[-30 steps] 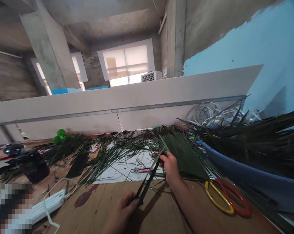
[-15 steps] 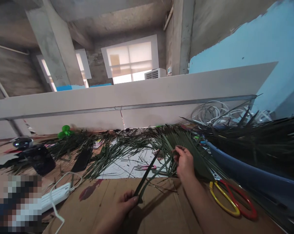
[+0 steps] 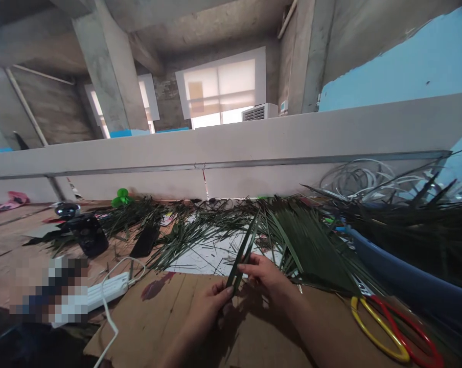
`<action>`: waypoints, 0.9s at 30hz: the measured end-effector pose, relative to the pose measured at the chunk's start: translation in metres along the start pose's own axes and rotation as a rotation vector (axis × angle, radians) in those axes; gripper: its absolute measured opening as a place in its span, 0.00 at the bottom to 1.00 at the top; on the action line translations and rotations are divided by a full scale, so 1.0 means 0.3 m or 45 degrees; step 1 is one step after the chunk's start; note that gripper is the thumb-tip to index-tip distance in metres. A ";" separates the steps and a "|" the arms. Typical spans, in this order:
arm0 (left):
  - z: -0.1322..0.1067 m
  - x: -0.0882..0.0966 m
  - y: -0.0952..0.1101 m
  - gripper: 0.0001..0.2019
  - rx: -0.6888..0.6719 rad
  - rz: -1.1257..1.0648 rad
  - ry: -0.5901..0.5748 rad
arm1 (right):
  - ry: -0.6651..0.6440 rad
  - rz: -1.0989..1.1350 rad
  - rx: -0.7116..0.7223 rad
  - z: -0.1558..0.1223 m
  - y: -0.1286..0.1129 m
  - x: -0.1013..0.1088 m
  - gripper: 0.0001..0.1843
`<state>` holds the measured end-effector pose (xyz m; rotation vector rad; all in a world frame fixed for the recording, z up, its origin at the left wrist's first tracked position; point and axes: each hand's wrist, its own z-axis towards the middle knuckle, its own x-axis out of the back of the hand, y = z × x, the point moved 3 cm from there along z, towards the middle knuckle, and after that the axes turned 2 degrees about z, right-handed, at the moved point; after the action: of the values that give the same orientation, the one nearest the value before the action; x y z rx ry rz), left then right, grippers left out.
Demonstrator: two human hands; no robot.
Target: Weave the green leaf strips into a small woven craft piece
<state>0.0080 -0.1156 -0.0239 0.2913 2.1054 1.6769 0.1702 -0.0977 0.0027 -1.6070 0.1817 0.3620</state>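
Right hand (image 3: 267, 278) moved nearer | left hand (image 3: 208, 306) pinches | glossy palm leaflet (image 3: 243, 254)

The 2 bare hands meet low in the view, close together with a narrow gap between them. The left hand (image 3: 206, 309) rises from the bottom edge, its fingers (image 3: 224, 290) curled and pinched together. The right hand (image 3: 267, 280) reaches across from the right, its fingers (image 3: 246, 268) stretched toward the left hand, and the right forearm (image 3: 311, 327) runs down to the lower right.
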 end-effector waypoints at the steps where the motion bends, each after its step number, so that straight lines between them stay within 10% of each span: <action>1: -0.003 -0.008 0.008 0.25 -0.010 0.007 -0.002 | -0.037 0.007 0.000 -0.003 0.006 -0.009 0.15; 27: -0.042 -0.072 0.022 0.22 -0.167 0.082 0.266 | 0.156 0.055 0.028 0.002 0.057 -0.036 0.07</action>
<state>0.0208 -0.1340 -0.0111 0.1501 2.1385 1.9480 0.1543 -0.0994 -0.0096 -1.6066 0.3131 0.2939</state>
